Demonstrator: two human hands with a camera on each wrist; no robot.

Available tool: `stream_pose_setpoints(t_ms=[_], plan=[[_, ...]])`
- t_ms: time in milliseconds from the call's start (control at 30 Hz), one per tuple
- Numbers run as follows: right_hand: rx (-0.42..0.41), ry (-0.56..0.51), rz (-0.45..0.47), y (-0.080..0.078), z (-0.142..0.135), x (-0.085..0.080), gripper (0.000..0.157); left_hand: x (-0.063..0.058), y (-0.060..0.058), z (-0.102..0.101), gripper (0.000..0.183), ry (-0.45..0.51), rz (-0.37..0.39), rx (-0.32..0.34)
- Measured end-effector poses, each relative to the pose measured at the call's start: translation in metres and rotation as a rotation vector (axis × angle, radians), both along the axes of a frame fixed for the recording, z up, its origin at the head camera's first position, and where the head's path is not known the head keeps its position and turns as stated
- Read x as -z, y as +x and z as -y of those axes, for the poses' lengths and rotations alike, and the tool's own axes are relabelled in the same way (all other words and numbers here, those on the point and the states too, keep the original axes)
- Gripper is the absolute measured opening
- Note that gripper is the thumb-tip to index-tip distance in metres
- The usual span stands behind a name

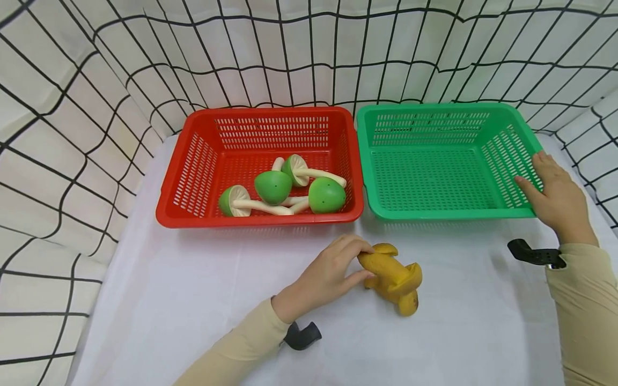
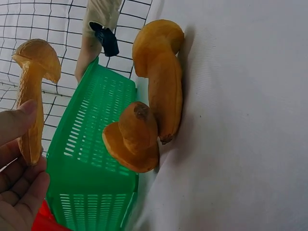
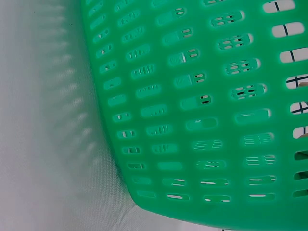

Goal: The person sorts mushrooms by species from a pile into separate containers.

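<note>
**Left Hand Lifts a Yellow Mushroom Beside Two Baskets**

White fabric crossed with a black grid (image 1: 309,48) rises behind and to the sides of a white-covered table (image 1: 193,300), where two slotted plastic baskets sit side by side. The red basket (image 1: 260,221) is on the left; the green basket (image 1: 434,214) is on the right, their neighboring ends almost meeting.

From the near side reach two forearms in beige sleeves (image 1: 236,351). The right hand (image 1: 562,198) rests at the right end of the green basket, its thumb toward the inner side of the wall; whether its fingers curl around the rim cannot be told.

The left hand (image 1: 328,268), in front of the baskets, grasps a yellow mushroom (image 2: 31,89), its stem pinched between thumb and fingers, the cap pointing away from the palm. Two more yellow mushrooms (image 2: 164,91) lie on the table near it, close together, in front of the gap between the baskets; one overlaps the other in the left wrist view.

Inside the red basket, mushrooms with green caps (image 1: 272,187) and pale stems lie jumbled toward the near side, four caps showing. Smallest are the black devices (image 1: 302,336) at both wrists.
</note>
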State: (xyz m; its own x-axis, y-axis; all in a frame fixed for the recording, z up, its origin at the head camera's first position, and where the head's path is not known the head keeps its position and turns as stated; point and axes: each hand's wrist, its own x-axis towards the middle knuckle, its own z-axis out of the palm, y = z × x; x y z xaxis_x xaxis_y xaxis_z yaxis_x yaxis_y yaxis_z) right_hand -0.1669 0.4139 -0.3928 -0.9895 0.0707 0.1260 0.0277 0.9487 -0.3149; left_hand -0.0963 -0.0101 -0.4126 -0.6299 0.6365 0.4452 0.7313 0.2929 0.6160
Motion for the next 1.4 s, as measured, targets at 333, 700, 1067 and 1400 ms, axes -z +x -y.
stream_pose_setpoints(t_ms=[333,700,1067,1400], plan=[[-0.009,-0.003,0.006,0.0,0.001,-0.002,0.067,-0.012,-0.007,0.001,0.034,0.037,-0.043,-0.052],[-0.01,-0.003,0.007,0.0,0.0,-0.001,0.067,-0.028,-0.024,-0.001,0.032,0.078,-0.125,-0.103],[-0.004,0.0,0.002,0.0,0.0,0.0,0.067,-0.034,-0.036,-0.004,0.032,0.078,-0.117,-0.175],[-0.007,-0.002,-0.005,0.0,0.0,0.0,0.067,-0.037,-0.042,-0.006,0.03,0.06,-0.117,-0.227]])
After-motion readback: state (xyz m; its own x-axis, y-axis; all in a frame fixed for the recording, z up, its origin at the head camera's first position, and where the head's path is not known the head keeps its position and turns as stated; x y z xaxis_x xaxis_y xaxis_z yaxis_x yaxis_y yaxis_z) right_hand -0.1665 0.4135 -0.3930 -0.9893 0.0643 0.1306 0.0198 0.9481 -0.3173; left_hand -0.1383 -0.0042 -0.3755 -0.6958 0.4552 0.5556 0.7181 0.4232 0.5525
